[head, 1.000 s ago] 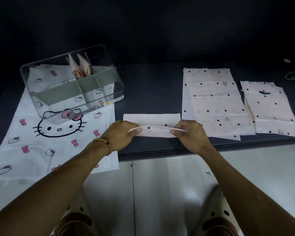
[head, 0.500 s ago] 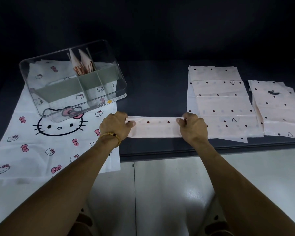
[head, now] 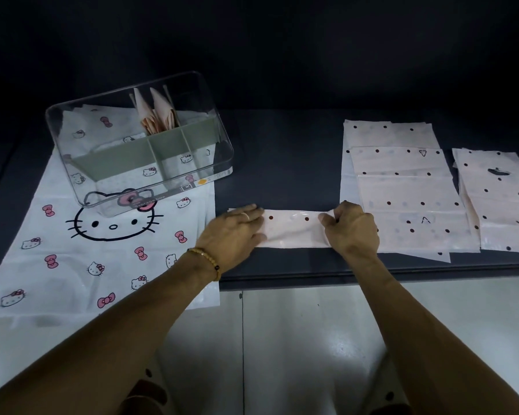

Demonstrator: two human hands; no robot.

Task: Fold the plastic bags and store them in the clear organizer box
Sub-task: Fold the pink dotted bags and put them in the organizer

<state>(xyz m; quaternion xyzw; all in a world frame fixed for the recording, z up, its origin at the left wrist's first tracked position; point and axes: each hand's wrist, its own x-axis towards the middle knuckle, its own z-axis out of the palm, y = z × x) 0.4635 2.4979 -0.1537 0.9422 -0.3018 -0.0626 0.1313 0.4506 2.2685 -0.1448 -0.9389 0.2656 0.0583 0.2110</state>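
Since 0.5 s ago: L hand point(head: 233, 235) went from gripping the strip's end to lying flat, fingers straight, pressing down on it. Head view: folded pink dotted bag point(head: 291, 230) is a narrow strip on the dark table point(head: 282, 163), near front edge, between my hands. R hand point(head: 350, 227) fingers curled, pinching strip's right end. Clear organizer box point(head: 138, 145) back-left on cat-print bag point(head: 81, 256); two folded bags point(head: 156, 115) upright in a rear compartment. Flat dotted bags point(head: 402, 187) right of strip.
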